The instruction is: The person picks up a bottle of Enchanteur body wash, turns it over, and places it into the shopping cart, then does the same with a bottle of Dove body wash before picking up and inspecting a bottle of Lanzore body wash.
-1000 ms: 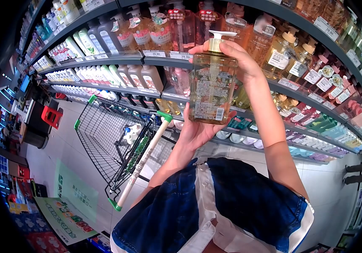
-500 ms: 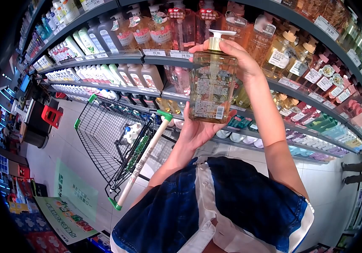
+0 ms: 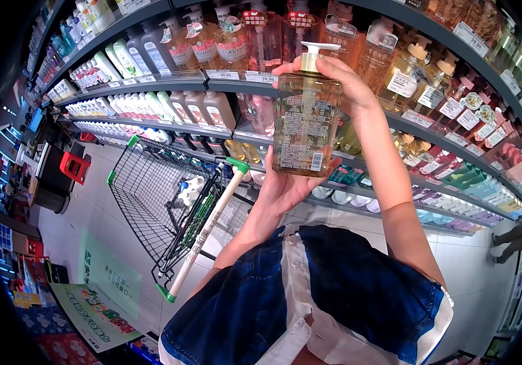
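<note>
A clear amber pump bottle [image 3: 307,128] is held upright before the shelves, its printed back label and barcode facing me. My right hand [image 3: 345,82] grips it at the top, fingers round the neck just below the white and gold pump head [image 3: 314,55]. From below, my left hand [image 3: 282,185] supports the base, with its thumb up along the left side and its other fingers behind and under the bottle.
Shelves of pump bottles [image 3: 230,45] and price tags curve across the front and right. A wire shopping cart [image 3: 151,194] with a white handle [image 3: 209,225] stands at my left. A red stool [image 3: 75,167] and a green sign [image 3: 93,316] are farther left. Someone's legs [image 3: 510,240] show at right.
My hands and the bottle stay almost still. At the far right, the other person's legs have shifted position slightly.
</note>
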A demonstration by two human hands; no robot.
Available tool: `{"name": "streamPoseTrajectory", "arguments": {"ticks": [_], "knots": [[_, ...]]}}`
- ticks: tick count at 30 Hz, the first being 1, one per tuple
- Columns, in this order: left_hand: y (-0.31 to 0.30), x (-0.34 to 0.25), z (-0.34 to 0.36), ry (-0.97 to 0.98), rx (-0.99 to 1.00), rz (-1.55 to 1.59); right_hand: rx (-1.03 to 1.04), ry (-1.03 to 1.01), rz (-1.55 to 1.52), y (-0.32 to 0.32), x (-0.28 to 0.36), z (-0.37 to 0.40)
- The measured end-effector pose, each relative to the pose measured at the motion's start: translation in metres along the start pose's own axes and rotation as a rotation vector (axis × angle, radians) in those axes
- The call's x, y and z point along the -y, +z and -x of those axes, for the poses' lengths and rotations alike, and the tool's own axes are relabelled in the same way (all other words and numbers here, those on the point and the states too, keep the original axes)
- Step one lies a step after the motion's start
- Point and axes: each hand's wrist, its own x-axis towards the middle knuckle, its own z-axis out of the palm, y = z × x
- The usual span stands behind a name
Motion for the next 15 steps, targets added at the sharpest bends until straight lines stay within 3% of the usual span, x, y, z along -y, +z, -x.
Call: {"name": "streamPoseTrajectory", "arguments": {"ticks": [15], "knots": [[0.0024, 0.0005, 0.0014, -0.004, -0.013, -0.015, 0.001, -0.017, 0.054, 0.0022, 0.0006, 0.0014]]}}
